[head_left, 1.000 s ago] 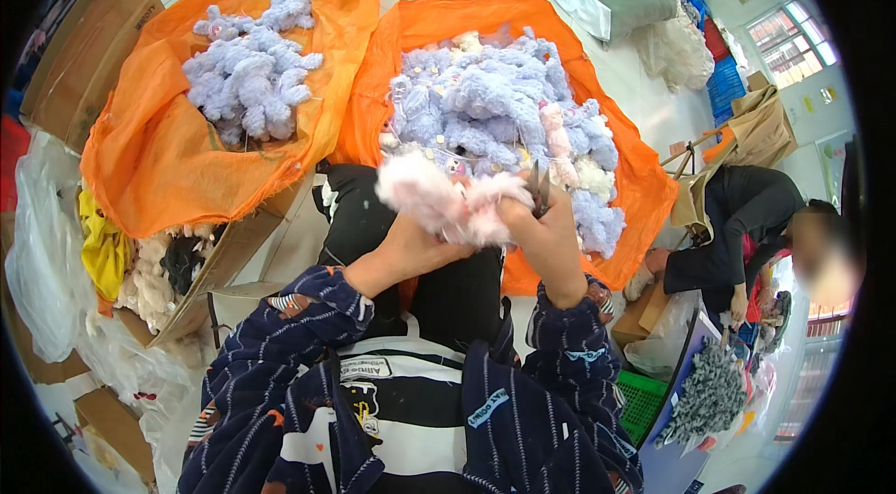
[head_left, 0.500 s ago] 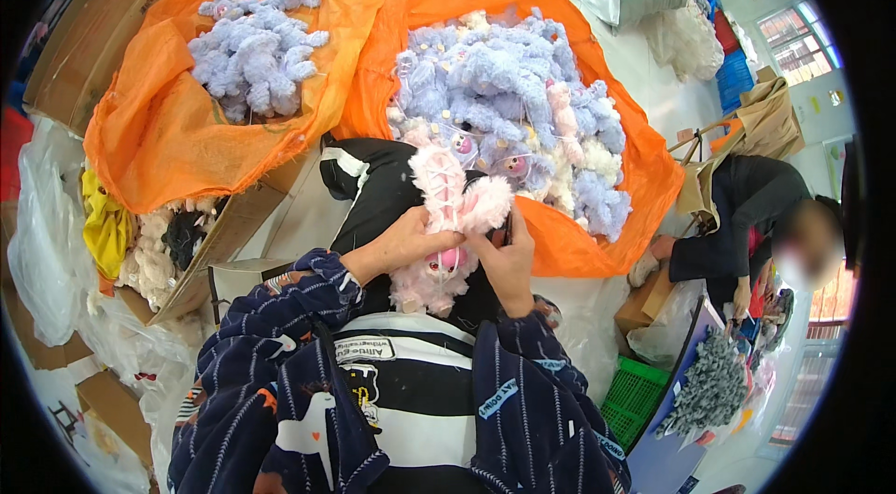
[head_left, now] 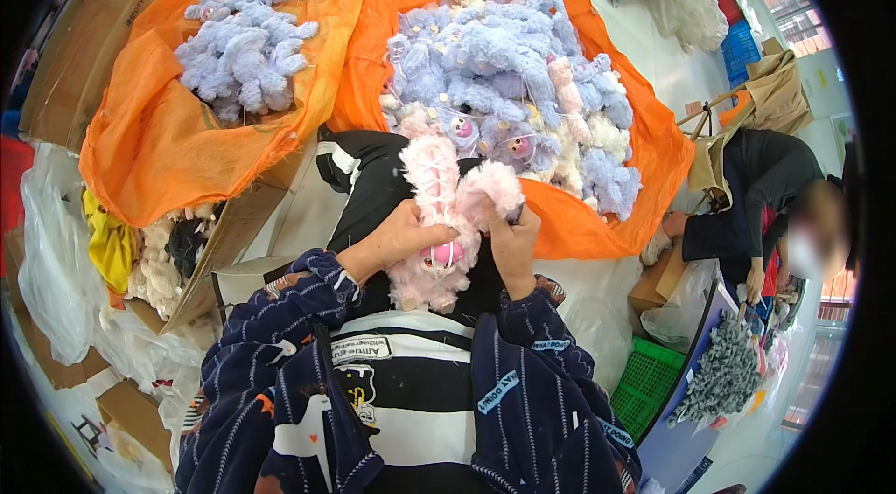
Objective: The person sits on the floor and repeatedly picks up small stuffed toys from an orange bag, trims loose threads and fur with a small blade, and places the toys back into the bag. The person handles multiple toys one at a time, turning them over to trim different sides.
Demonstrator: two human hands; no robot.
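A fluffy pink plush toy [head_left: 431,281] lies upright over my lap, with long ears and a bright pink face. White lacing crosses the inside of its left ear [head_left: 432,179]. My left hand [head_left: 399,240] is closed around the toy at the base of that ear, the thumb lying across it above the face. The other ear [head_left: 490,191] bends over to the right. At its edge, my right hand [head_left: 513,244] is closed with the fingertips pressed together; what they grip is too small or hidden to make out.
Ahead, an orange sack [head_left: 653,181] lies spread under a heap of lavender, white and pink plush toys [head_left: 504,65]. Another orange sack [head_left: 121,144] at the left holds lavender toys [head_left: 245,55]. Cardboard boxes [head_left: 79,55] flank it. A green crate [head_left: 646,384] and a bending person [head_left: 779,177] are at the right.
My right hand has drawn slightly up and right from the toy's middle, its fingers now together. The right ear has swung outward. My left hand keeps its hold.
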